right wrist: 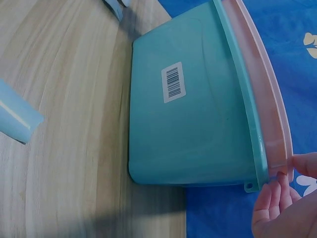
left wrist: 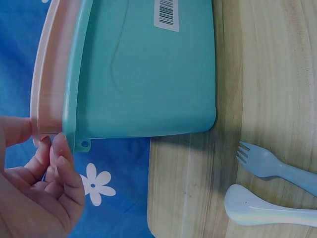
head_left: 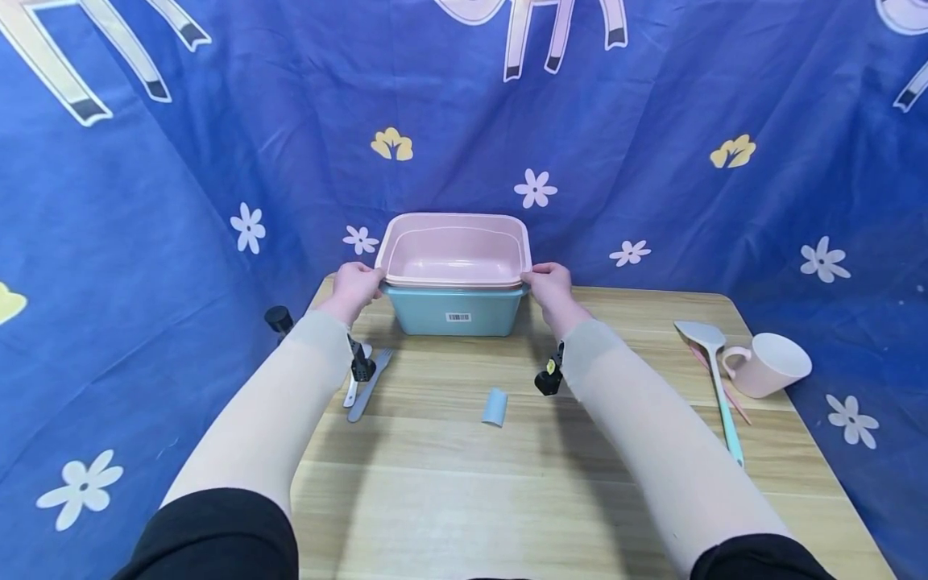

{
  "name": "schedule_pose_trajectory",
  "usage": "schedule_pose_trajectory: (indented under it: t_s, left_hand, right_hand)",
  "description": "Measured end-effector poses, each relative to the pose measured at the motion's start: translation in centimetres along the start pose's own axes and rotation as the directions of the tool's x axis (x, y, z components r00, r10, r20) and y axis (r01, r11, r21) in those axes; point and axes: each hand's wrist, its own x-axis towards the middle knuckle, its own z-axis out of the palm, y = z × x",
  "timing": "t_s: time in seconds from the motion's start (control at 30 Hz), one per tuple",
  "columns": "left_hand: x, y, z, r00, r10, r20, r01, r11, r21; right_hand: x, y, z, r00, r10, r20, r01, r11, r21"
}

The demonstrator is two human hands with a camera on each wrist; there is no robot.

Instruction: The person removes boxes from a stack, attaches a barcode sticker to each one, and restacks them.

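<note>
A pink rectangular basin (head_left: 457,250) sits nested inside a teal basin (head_left: 428,312) at the back of the table. The teal one has a barcode label on its front wall. My left hand (head_left: 357,288) pinches the left end of the pink basin's rim between thumb and fingers; in the left wrist view, its fingertips are close beside the teal rim. At the opposite end, my right hand (head_left: 551,294) pinches the pink rim in the same way, thumb on top. A strip of the pink wall (right wrist: 257,94) shows above the teal rim. The insides of the teal basin are hidden.
Near my left forearm lie a blue-grey fork (head_left: 370,388) and a white utensil (head_left: 353,387). A curved light-blue piece (head_left: 495,407) lies mid-table. On the right are a spatula (head_left: 714,354), a thin pink stick (head_left: 738,407) and a pink mug (head_left: 772,366) on its side. Blue curtain (head_left: 464,105) hangs behind.
</note>
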Motion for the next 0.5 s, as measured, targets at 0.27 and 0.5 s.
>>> schedule_pose_trajectory:
  t_s: [0.27,0.5]
  left_hand:
    - [-0.3,-0.2,0.3,0.998,0.025,-0.061,-0.024,0.999,0.021]
    - [-0.8,0.9,0.0,0.957,0.214,-0.198,-0.194,0.974,0.116]
  right_hand:
    - [0.4,0.4,-0.8,0.999,-0.051,0.011,0.052,0.995,-0.088]
    - [0.7,-0.3,-4.7,0.974,-0.212,0.076,0.225,0.940,-0.257]
